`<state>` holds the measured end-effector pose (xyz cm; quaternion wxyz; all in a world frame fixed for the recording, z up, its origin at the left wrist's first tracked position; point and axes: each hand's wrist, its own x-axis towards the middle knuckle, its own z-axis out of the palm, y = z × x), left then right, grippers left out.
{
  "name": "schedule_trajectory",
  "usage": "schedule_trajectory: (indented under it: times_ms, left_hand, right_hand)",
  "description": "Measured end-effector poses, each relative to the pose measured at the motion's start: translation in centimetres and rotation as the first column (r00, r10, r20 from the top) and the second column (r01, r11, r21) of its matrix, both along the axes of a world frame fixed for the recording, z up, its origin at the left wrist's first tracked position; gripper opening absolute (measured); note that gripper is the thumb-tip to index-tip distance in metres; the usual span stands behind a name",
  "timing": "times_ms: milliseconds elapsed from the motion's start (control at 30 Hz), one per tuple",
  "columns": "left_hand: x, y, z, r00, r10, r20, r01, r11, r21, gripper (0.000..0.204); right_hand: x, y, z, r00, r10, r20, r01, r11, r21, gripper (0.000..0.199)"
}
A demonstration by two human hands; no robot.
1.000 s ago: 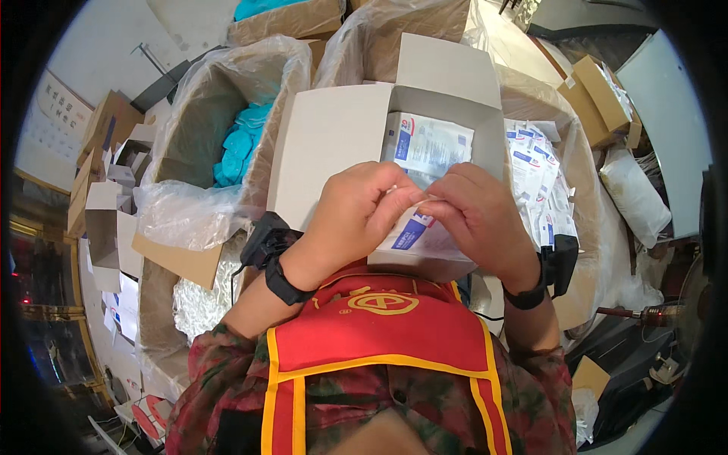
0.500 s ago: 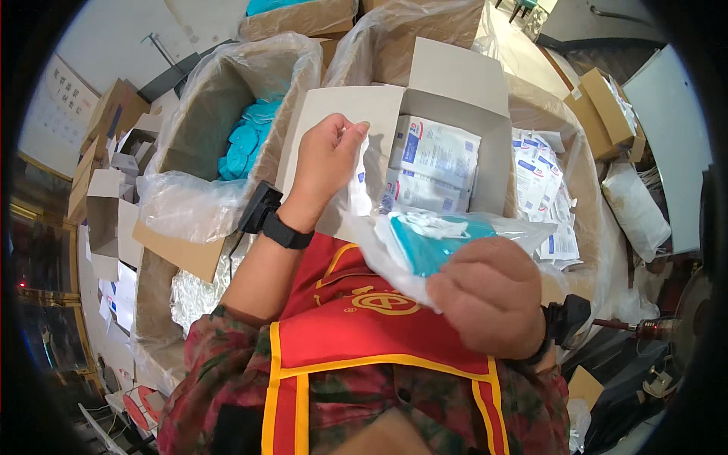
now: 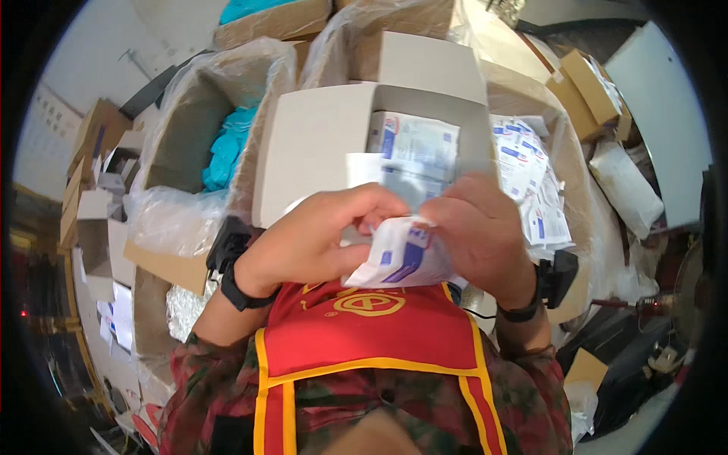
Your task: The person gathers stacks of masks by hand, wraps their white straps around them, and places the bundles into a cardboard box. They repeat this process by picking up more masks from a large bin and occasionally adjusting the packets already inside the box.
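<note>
A white packet with blue and red print (image 3: 400,254) is held in front of my apron, its printed side up. My left hand (image 3: 322,231) grips its left side, thumb on the front and fingers curled behind the upper edge. My right hand (image 3: 485,235), slightly blurred, pinches its upper right corner. Just beyond stands an open white carton (image 3: 307,155) with its flaps spread, holding flat printed packets (image 3: 419,140) in stacks. A white piece (image 3: 364,168) sticks up beyond my left hand; I cannot tell what it is.
Right of the carton, a plastic-lined box (image 3: 580,197) holds a heap of loose packets (image 3: 527,178). At the left, another lined box (image 3: 178,136) contains teal pieces (image 3: 227,152). Opened cartons (image 3: 98,220) crowd the far left, and a brown box (image 3: 580,95) stands far right.
My left hand has come down from the carton flap to join my right. The clear wrapper with the teal piece no longer shows; a printed packet is now between both hands.
</note>
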<state>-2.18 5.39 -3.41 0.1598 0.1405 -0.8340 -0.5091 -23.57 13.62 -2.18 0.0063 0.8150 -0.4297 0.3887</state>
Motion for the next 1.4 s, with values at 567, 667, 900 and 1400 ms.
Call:
schedule_trajectory:
  times_ms: [567, 667, 900, 1400]
  left_hand:
    - [1.1, 2.1, -1.2, 0.937, 0.349, 0.023, -0.332, 0.866, 0.374, 0.042]
    - [0.1, 2.0, -1.6, 0.972, 0.232, -0.034, -0.222, 0.955, 0.197, 0.038]
    - [0.8, 1.2, -1.2, 0.866, 0.492, -0.089, -0.455, 0.85, 0.266, 0.027]
    - [-1.3, -4.0, -1.6, 0.559, 0.775, -0.295, -0.612, 0.626, 0.483, 0.029]
  right_hand:
    - [-2.6, 3.5, -1.7, 0.973, -0.228, -0.027, 0.229, 0.95, 0.214, 0.022]
    - [-2.8, 4.2, -2.9, 0.993, -0.122, 0.004, 0.106, 0.882, 0.459, 0.02]
    - [-5.7, 6.4, -2.6, 0.977, -0.208, 0.037, 0.166, 0.864, 0.475, 0.014]
    - [-33.0, 12.1, -15.1, 0.159, -0.97, -0.186, 0.959, 0.107, 0.261, 0.043]
